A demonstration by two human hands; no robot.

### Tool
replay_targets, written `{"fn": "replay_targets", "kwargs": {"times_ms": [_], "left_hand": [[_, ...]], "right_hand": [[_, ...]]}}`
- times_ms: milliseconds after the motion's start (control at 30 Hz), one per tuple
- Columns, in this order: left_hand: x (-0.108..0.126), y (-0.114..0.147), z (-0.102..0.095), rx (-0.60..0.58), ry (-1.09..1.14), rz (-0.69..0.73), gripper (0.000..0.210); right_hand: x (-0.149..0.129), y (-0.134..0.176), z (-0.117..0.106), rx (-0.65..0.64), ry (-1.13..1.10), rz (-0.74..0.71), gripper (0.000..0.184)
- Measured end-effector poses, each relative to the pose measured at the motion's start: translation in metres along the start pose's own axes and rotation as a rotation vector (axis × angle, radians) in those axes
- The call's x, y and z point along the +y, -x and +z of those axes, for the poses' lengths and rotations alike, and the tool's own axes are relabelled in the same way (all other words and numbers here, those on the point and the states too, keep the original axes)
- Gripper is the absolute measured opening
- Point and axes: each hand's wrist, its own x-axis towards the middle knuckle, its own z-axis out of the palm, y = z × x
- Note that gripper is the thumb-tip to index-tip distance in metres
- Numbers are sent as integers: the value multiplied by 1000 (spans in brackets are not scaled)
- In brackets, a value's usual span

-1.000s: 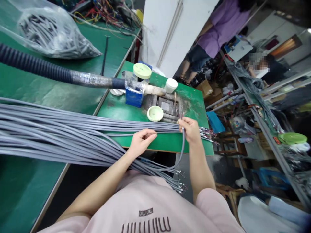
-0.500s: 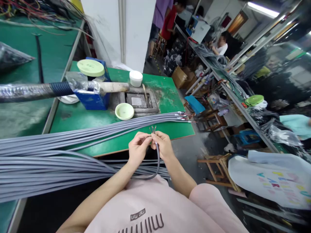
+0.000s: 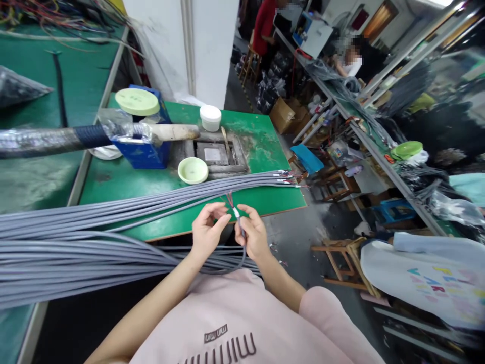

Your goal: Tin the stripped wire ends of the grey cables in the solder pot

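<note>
A grey cable (image 3: pixel 242 247) is gripped in my right hand (image 3: pixel 253 235), just below its stripped end. Thin reddish wires (image 3: pixel 230 198) fan out of that end, above a white band (image 3: pixel 236 212) on the sheath. My left hand (image 3: pixel 209 227) is beside the wires, thumb and fingers apart, with nothing visible in it. Behind both hands, a row of grey cables (image 3: pixel 170 196) lies along the green table (image 3: pixel 261 199), their stripped ends toward the right. A thicker bundle of grey cables (image 3: pixel 87 268) runs lower, at the left.
A pale green bowl (image 3: pixel 193 171), a white tub (image 3: pixel 210 118) and a recessed metal pot (image 3: pixel 217 154) with a stick are on the table. A duct nozzle (image 3: pixel 176 132) rests over a blue box (image 3: pixel 147 154). A wooden stool (image 3: pixel 343 260) stands at right; people sit farther back.
My left hand has let go of the wires and moved slightly left. My right hand has shifted down the cable, so the white band and wires now show above it.
</note>
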Motion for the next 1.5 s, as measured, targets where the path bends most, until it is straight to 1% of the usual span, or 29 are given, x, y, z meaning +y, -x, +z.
{"fn": "replay_targets", "kwargs": {"times_ms": [33,67,167,200,267,333,367,433,467,533,600,667,733,800,900,967,1000,1067,1167,1200,1267,1333,1367,1500], "left_hand": [[2,1,1,-6,70,-93,25],[5,3,2,-37,126,-178,28],[12,6,1,-228,253,-395,24],[14,6,0,-273,287,-443,25],[17,7,-3,-285,329,-489,28],[18,8,-6,-249,331,-499,27],[19,9,-7,-252,328,-510,27],[19,11,-8,-319,342,-541,27],[20,12,-8,-354,354,-550,27],[21,14,-7,-401,377,-542,27],[22,16,-7,-422,383,-526,28],[23,17,-8,-433,376,-525,28],[25,18,-10,-438,370,-534,29],[27,19,-13,-456,368,-542,28],[27,20,-17,-497,380,-553,26],[26,20,-18,-478,389,-557,26],[25,19,-18,-455,392,-558,27],[23,18,-18,-408,401,-560,29],[21,16,-16,-377,425,-563,31],[20,16,-15,-372,428,-557,32],[21,16,-13,-368,435,-544,32],[22,17,-13,-368,439,-541,32],[23,18,-13,-369,439,-545,32],[24,17,-17,-360,447,-577,32]], "right_hand": [[-1,2,0,3,15,-13,37],[-1,4,1,2,33,-24,38],[-5,9,2,-31,120,-31,36],[-8,10,1,-52,172,-26,34],[-18,10,-1,-73,320,-53,29],[-31,5,-4,-59,511,-160,19],[-38,2,-5,-56,603,-224,15],[-50,-5,-3,-99,749,-316,12],[-55,-9,-1,-144,799,-326,11],[-61,-14,6,-232,845,-302,8],[-63,-17,16,-263,846,-283,9],[-63,-19,23,-244,829,-280,14],[-61,-23,26,-211,792,-274,16],[-61,-30,23,-165,717,-274,14],[-65,-42,13,-27,565,-323,13],[-71,-46,6,20,549,-349,14],[-74,-45,5,4,591,-349,15],[-78,-39,4,-85,737,-333,18],[-76,-26,12,-221,926,-297,17],[-74,-22,16,-246,966,-297,17],[-70,-19,22,-267,1019,-318,23],[-70,-21,24,-261,1010,-337,27],[-71,-23,24,-234,976,-342,27],[-81,-31,14,-61,822,-368,24]]}}
